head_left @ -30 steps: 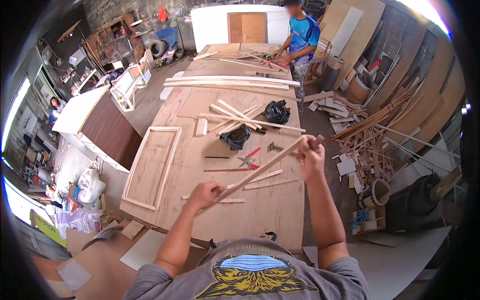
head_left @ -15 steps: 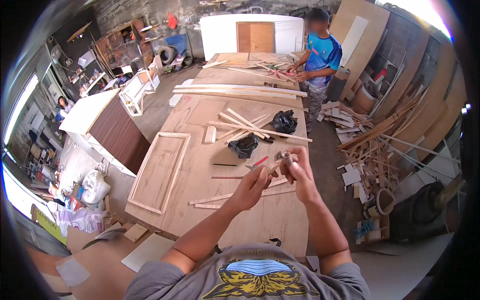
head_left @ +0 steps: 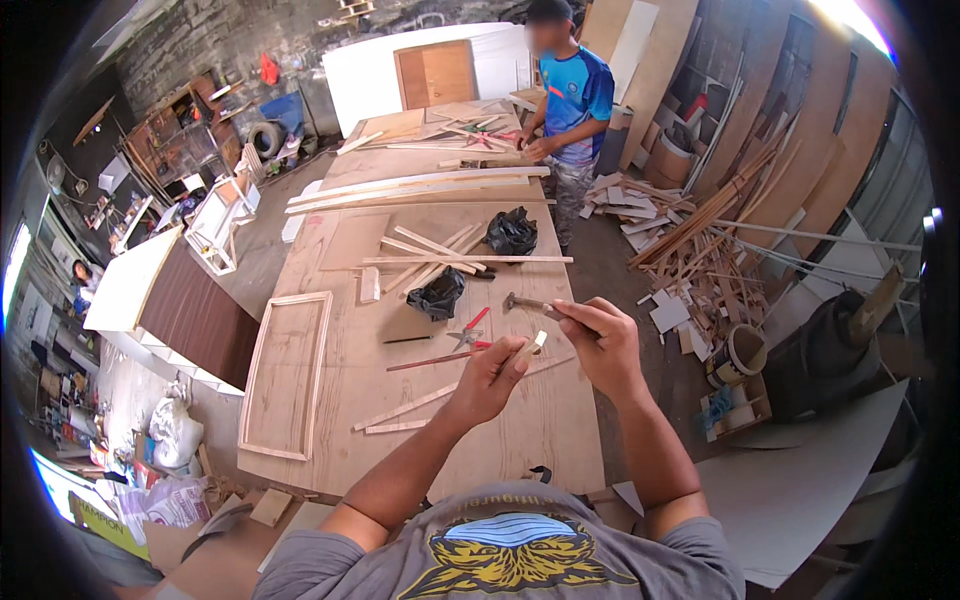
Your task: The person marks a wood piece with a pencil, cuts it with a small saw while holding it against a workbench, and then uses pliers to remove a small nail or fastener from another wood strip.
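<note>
My right hand (head_left: 604, 345) grips a hammer (head_left: 525, 303) by its handle, with the metal head pointing left above the table. Just to the left and lower, my left hand (head_left: 488, 382) is closed round a short wooden piece (head_left: 539, 341) with a pale end sticking up past the fingers. The hammer head is apart from that piece. Beyond my left hand lie red-handled pliers (head_left: 477, 322), a thin dark stick (head_left: 408, 339) and a narrow brown strip (head_left: 427, 361). Two thin wooden strips (head_left: 408, 407) pass under my left forearm.
A rectangular wooden frame (head_left: 285, 376) lies at the table's left. Two black plastic bags (head_left: 511, 232) sit near crossed wooden sticks (head_left: 440, 250). Long pale boards (head_left: 420, 187) cross the table (head_left: 330, 250). Another person (head_left: 573, 95) stands at the far right, beside scrap wood (head_left: 640, 208).
My hands have moved apart. The hammer, earlier close against the wooden piece, is now raised to its upper side with its head turned left. The view has shifted slightly to the right.
</note>
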`<state>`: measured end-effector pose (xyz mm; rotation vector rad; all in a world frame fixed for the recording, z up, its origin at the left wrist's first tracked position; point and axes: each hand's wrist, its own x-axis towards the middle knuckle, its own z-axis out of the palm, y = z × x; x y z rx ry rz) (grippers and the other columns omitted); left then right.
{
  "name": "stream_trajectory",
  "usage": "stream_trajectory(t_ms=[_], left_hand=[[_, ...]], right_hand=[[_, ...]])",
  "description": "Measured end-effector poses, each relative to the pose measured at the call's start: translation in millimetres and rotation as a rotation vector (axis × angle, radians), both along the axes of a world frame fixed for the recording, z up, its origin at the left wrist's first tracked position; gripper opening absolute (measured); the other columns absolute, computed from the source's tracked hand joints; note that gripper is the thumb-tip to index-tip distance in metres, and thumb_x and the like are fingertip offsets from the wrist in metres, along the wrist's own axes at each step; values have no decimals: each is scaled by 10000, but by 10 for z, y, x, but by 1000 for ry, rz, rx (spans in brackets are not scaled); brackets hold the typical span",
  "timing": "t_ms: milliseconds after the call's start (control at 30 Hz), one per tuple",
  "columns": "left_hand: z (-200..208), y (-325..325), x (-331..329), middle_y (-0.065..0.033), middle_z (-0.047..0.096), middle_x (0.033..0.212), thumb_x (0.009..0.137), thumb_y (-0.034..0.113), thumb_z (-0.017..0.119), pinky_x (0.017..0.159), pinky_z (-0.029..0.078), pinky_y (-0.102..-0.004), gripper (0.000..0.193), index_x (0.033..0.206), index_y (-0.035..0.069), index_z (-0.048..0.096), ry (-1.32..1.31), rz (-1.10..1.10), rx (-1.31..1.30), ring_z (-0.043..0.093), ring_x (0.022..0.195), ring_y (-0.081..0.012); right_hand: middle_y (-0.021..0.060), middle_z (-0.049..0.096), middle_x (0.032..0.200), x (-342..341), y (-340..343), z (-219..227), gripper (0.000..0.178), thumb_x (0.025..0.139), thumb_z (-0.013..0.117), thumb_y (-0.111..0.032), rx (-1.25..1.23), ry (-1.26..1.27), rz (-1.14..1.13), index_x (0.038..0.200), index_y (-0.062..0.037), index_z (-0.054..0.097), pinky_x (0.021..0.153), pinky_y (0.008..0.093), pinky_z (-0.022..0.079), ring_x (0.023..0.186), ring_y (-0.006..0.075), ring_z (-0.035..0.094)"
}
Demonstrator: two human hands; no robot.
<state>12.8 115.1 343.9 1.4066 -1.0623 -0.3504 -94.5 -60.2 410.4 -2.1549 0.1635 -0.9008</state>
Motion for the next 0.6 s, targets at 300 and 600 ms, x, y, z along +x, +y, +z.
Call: stream_trajectory(t_ms=[300,600], left_hand=[[-53,125,37,4,550,770,1026,265,622,656,438,-279,283,1182,30,638,-41,65,99,486,724,-79],[-1,281,60,-157,680,829,977,294,676,631,503,-357,283,1145,67,692,-349,188,272,656,691,-259]], right_hand=[[86,698,866,-62,75,-18,270,836,772,-33,-26,20,32,1096,-103,788,664,329,542,769,237,696],[34,684,819,-76,58,-44,255,787,776,-67,-237,20,158,1014,-175,817,687,366,537,767,252,661]])
